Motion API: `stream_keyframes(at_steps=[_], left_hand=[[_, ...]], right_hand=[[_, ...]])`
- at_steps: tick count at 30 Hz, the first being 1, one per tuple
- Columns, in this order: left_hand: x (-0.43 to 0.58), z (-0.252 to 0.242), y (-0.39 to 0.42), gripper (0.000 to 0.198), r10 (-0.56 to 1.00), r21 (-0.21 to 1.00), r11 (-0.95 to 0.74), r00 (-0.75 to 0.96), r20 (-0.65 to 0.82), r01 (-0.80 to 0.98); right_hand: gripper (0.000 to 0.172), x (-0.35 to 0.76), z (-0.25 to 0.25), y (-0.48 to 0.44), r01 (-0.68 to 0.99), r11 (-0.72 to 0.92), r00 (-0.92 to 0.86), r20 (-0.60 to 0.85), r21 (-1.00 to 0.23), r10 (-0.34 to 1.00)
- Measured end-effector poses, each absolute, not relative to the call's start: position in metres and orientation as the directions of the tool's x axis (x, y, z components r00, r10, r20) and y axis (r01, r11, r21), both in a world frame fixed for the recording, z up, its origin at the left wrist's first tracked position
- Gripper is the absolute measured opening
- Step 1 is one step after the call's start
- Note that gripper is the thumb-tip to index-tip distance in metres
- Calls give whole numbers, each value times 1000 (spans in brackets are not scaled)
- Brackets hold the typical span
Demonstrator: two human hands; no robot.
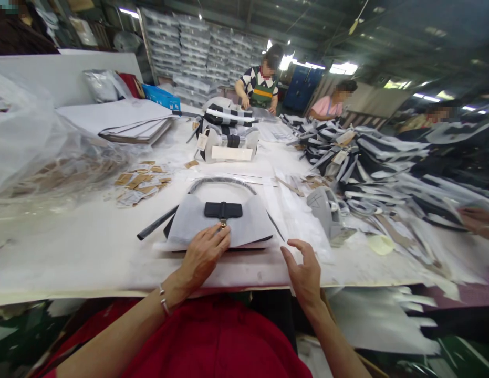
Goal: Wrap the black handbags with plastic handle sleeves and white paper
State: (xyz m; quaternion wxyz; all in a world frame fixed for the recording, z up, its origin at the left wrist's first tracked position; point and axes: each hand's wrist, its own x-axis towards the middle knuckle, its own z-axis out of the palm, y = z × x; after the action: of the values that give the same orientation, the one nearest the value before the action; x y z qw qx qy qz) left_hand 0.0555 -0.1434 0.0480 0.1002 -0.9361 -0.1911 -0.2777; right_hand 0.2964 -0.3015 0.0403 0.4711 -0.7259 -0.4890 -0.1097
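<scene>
A handbag (pixel 244 228) lies on the table in front of me, its body covered with pale wrapping sheet. Its black flap tab (pixel 222 210) with a small gold clasp shows at the centre, and the wrapped handle (pixel 224 180) arches behind it. My left hand (pixel 207 252) rests on the bag's front, fingers extended and touching it just below the clasp. To the right of the bag, my right hand (pixel 305 268) hovers with thumb and fingers apart, holding nothing. A dark strap (pixel 155 223) sticks out at the bag's left side.
Small brown tags (pixel 139 181) lie scattered at the left, beside a clear plastic bag (pixel 39 136). Stacked white sheets (pixel 126 118) are behind. Another wrapped handbag (pixel 230 144) stands ahead. A grey tape dispenser (pixel 323 210) and piled black bag pieces (pixel 366 157) occupy the right. Co-workers (pixel 260 86) stand beyond.
</scene>
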Motion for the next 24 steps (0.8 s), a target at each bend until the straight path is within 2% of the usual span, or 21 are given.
stream_keyframes(at_steps=[3, 6, 9, 14, 20, 24], left_hand=[[55, 47, -144, 26, 310, -95, -898, 771, 556, 430], [54, 46, -144, 27, 306, -101, -898, 774, 555, 428], [53, 46, -144, 32, 309, -93, -900, 775, 551, 425], [52, 45, -145, 39, 340, -74, -893, 775, 533, 443], [53, 43, -144, 40, 315, -116, -887, 768, 558, 448], [50, 38, -140, 44, 263, -159, -882, 744, 614, 444]], right_hand=[[41, 306, 30, -293, 661, -140, 551, 351, -737, 757], [46, 303, 26, -278, 602, -125, 519, 268, -788, 811], [42, 301, 25, -272, 610, -91, 506, 298, -788, 810], [24, 304, 18, -278, 694, 15, 429, 430, -720, 795], [20, 304, 15, -278, 705, -34, 423, 381, -709, 822], [11, 304, 11, -275, 712, -27, 449, 426, -702, 786]])
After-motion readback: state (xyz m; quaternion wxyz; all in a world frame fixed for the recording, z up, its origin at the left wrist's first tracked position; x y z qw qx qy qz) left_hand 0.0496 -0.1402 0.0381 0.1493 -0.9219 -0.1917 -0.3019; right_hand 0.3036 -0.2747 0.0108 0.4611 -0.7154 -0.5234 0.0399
